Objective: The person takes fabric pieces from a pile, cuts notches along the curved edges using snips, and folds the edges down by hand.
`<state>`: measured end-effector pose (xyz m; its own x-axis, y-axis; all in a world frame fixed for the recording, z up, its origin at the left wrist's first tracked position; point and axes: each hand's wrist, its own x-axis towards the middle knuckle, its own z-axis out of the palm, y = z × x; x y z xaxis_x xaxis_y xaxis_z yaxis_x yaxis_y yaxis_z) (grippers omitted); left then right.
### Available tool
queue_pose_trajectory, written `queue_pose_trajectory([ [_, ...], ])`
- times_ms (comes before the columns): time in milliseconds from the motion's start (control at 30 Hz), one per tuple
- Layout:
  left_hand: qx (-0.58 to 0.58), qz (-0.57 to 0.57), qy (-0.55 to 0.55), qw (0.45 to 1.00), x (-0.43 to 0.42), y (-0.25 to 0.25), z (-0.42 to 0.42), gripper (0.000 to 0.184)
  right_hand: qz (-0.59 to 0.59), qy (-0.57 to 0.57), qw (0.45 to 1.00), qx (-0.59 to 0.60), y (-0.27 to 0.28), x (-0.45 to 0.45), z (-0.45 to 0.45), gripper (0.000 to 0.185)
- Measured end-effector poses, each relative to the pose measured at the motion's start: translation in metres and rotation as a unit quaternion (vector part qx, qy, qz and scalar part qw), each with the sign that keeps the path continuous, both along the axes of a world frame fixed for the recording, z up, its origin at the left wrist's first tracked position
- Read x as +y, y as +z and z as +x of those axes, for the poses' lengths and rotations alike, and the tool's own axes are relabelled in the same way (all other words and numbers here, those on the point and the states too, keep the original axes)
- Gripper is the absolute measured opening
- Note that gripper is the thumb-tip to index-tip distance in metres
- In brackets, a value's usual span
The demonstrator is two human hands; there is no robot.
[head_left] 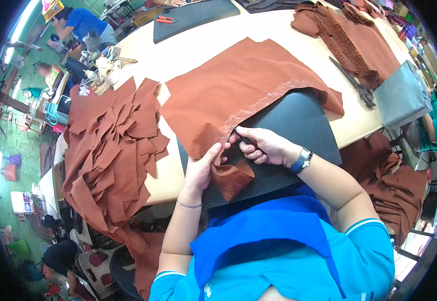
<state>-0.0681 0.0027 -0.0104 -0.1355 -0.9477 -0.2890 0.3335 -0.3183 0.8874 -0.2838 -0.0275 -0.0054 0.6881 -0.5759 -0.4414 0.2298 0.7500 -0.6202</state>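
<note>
A large reddish-brown sheet [228,80] lies over the pale table and partly over a black board [299,130]. Its near edge is rough and frayed. My left hand [204,168] pinches the near left corner of the sheet, where a flap folds down and shows a rough underside. Beside it, my right hand [261,144] is closed around a small dark tool [251,140], whose tip touches or nearly touches the sheet's edge near my left fingers. The tool's exact type is partly hidden by my fingers.
Brown cut pieces [113,135] are heaped at the left. Large scissors [356,85] lie at the right near a grey block [404,95]. At the back, a dark board [193,20] bears a red cutter [166,19]. Other people are at the far left.
</note>
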Motion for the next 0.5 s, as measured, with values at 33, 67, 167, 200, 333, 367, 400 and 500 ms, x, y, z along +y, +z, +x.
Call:
queue_pose_trajectory([
  [33, 0.000, -0.002, 0.005, 1.000, 0.000, 0.000, -0.001, 0.028, -0.002, -0.003, 1.000, -0.002, -0.001, 0.000, 0.000, 0.038],
  [67, 0.000, -0.003, 0.010, 1.000, 0.000, 0.000, -0.001, 0.027, -0.004, -0.006, 1.000, -0.003, -0.002, 0.000, 0.000, 0.037],
  [167, 0.005, 0.017, -0.016, 1.000, -0.001, -0.004, 0.006, 0.034, -0.007, -0.023, 1.000, 0.004, -0.002, 0.001, 0.001, 0.036],
  [200, 0.001, 0.019, -0.012, 1.000, -0.001, -0.005, 0.005, 0.034, -0.008, -0.030, 0.999, 0.008, -0.002, 0.002, 0.001, 0.035],
  [333, -0.002, 0.021, -0.011, 1.000, -0.002, -0.010, 0.008, 0.034, -0.007, -0.023, 1.000, -0.005, 0.000, 0.006, -0.001, 0.034],
  [367, 0.000, 0.021, -0.015, 1.000, -0.002, -0.012, 0.009, 0.034, 0.002, -0.018, 1.000, -0.006, 0.002, 0.006, -0.002, 0.034],
  [400, 0.002, 0.018, -0.010, 1.000, -0.002, -0.011, 0.008, 0.035, 0.012, -0.013, 1.000, -0.007, 0.003, 0.006, -0.002, 0.033],
  [500, 0.002, 0.012, -0.002, 1.000, -0.001, -0.007, 0.005, 0.035, 0.023, -0.016, 0.999, -0.019, 0.001, 0.003, 0.003, 0.034],
])
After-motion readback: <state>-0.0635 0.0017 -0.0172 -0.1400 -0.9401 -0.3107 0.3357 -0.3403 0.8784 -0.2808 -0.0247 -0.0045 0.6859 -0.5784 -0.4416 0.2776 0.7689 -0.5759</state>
